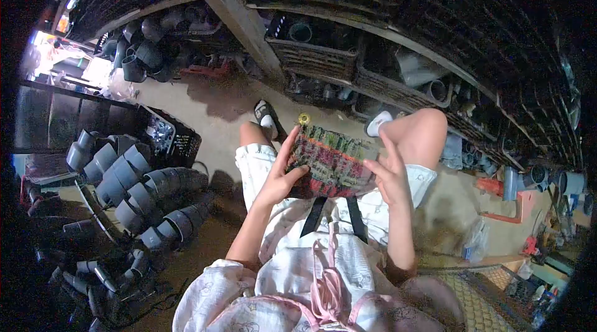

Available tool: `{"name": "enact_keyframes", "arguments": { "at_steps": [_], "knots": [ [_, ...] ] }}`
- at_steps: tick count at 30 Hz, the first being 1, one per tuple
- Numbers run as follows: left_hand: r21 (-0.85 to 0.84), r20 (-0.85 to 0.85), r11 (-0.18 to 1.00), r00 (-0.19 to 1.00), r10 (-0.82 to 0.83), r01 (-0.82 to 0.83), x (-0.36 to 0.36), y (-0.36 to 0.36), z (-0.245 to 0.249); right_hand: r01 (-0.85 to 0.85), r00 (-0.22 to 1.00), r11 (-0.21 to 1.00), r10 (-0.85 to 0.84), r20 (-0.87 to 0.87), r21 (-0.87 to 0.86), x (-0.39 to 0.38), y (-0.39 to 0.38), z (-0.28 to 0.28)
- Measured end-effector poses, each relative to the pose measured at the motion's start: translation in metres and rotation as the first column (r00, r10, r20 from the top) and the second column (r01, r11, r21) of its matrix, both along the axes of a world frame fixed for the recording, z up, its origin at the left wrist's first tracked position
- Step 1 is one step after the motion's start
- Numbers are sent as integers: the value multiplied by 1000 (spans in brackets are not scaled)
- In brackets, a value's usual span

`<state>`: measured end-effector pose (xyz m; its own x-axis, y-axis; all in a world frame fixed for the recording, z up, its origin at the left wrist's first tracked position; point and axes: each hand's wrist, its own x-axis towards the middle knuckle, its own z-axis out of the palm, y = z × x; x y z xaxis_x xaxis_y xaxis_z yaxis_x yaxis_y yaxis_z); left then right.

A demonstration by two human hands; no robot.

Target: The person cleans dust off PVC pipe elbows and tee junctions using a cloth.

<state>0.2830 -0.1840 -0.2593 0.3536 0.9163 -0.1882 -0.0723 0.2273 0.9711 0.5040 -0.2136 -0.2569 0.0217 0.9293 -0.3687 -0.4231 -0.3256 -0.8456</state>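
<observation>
A striped knitted piece (333, 161) in green, orange, dark red and grey spans the space between my hands, above my lap. My left hand (280, 176) grips its left edge, thumb lying on the front face and fingers behind. At the right end, my right hand (390, 176) holds the edge with the thumb on the front and a finger pointing up along the side. A small round yellow piece (303, 119) sits at the top left corner of the knitting. Two black straps (354, 217) show just below it. The back of the knitted piece is hidden.
Many grey pipe fittings (134, 176) are piled at the left, near a black crate (180, 139). Shelves of dark baskets (317, 58) with more fittings run across the front. A red-orange frame (525, 204) and a clear plastic bag (477, 240) lie on the floor at right.
</observation>
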Motion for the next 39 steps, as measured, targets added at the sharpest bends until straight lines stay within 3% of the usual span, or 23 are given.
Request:
{"name": "enact_keyframes", "arguments": {
  "at_steps": [5,7,10,12,14,15,16,18,19,23,26,29,32,33,36,39],
  "knots": [
    [148,-105,989,994,35,-20,15,-13,6,-13,959,991,-24,281,130,-10,13,13],
    [216,-132,976,991,-5,34,21,-17,9,-60,933,997,41,357,42,-20,13,33],
    [265,-89,962,995,-45,67,36,-28,7,-87,973,977,42,228,193,-45,8,41],
    [374,-221,915,973,-67,148,39,-29,12,-162,961,937,79,264,309,-61,2,49],
    [239,39,971,999,-6,-3,40,-30,2,-207,943,889,70,326,408,-71,-2,54],
    [194,101,980,995,22,-42,38,-28,-1,-142,975,901,56,214,410,-74,-4,53],
    [208,13,975,997,81,-82,33,-26,0,-106,994,917,85,71,385,-71,-5,55],
    [-25,169,982,968,187,-185,28,-19,12,-51,967,946,127,-221,320,-58,-4,59],
    [-167,321,970,921,222,-175,24,-18,9,15,969,950,63,-238,310,-54,-1,55],
    [-255,276,961,945,177,-105,17,-16,5,-50,969,948,-30,244,315,-40,2,20],
    [-288,287,957,950,121,-35,21,-19,7,-199,940,970,148,309,141,-38,-9,-13],
    [-218,156,976,988,15,20,23,-21,0,-288,953,905,239,-185,-314,-35,-31,-34],
    [-213,162,976,987,-5,40,23,-23,-14,-262,932,910,152,-330,-322,-49,-31,-40],
    [-217,164,976,986,-2,38,22,-24,-27,-220,938,874,68,-339,-433,-50,-30,-43],
    [-240,92,970,996,-15,37,13,-18,-33,-179,902,912,2,-431,-370,-47,-24,-57],
    [-381,91,922,995,-31,64,1,-7,-37,-222,914,925,88,-396,-307,-39,-11,-50]
  ]
}}
